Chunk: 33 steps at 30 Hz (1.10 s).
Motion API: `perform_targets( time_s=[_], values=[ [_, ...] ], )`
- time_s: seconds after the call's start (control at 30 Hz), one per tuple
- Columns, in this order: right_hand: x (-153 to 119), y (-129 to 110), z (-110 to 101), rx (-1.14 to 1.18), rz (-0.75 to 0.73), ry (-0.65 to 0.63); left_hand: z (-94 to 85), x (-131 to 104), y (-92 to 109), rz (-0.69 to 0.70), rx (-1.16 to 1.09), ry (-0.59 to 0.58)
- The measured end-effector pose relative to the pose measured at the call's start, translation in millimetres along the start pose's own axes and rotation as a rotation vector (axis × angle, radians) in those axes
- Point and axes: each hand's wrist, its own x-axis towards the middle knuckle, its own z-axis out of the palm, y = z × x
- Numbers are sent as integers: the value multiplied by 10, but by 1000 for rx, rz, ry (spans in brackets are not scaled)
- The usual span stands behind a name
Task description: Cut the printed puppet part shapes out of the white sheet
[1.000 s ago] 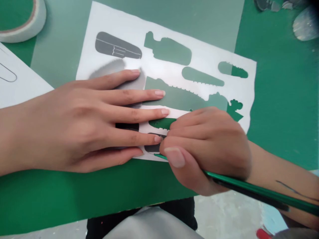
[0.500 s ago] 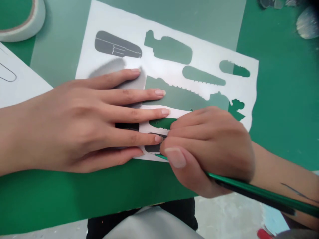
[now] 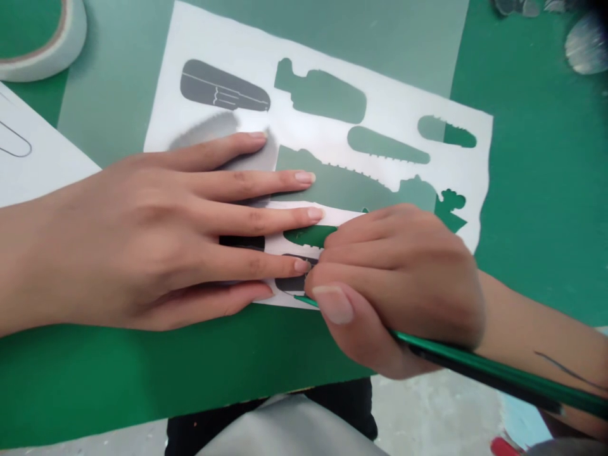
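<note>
A white sheet (image 3: pixel 399 95) with several shapes cut out of it lies at a slant on the green table top. My left hand (image 3: pixel 185 228) presses flat on its lower left part, fingers spread and holding nothing. Close by, my right hand (image 3: pixel 394 285) is closed around a slim green pen-shaped tool (image 3: pixel 456 358). The tool's thin tip touches the sheet's lower edge, just below a small dark grey shape (image 3: pixel 291 283). Its exact kind is unclear. Another dark grey shape with white lines (image 3: pixel 204 82) shows at the sheet's upper left; my left hand hides others.
A roll of white tape (image 3: pixel 71 47) sits at the upper left. Below it lies another white paper (image 3: pixel 33 171) with a drawn outline. Several clear, shiny pieces (image 3: pixel 589 44) are at the upper right. The table's front edge runs above my lap.
The tool's tip has shifted very slightly left along the sheet's lower edge, and my right thumb has edged left with it. My left hand stays in place.
</note>
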Motion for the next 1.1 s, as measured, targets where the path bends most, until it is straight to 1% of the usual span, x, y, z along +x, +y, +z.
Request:
perform_targets(
  time_s=[0.23,0.33,0.43,0.6,0.83,0.93,1.1],
  values=[
    [18,4,22,-1,-12,2,-3,-7,3,-6,-11,9],
    [5,16,17,-6,-45,12,-13,-4,1,-5,0,-12],
    [-19,30,32,1,-71,-12,-13,-10,-9,12,25,-3],
    [-39,71,68,28,-37,32,-4,-19,-29,31,55,14],
    [-19,216,-28,33,-198,-91,-6,3,-44,50,52,25],
    [-23,226,-38,24,-210,-114,0,2,-42,41,71,25],
    [-49,198,-7,-9,-200,-98,5,-10,-26,20,35,14]
  ],
)
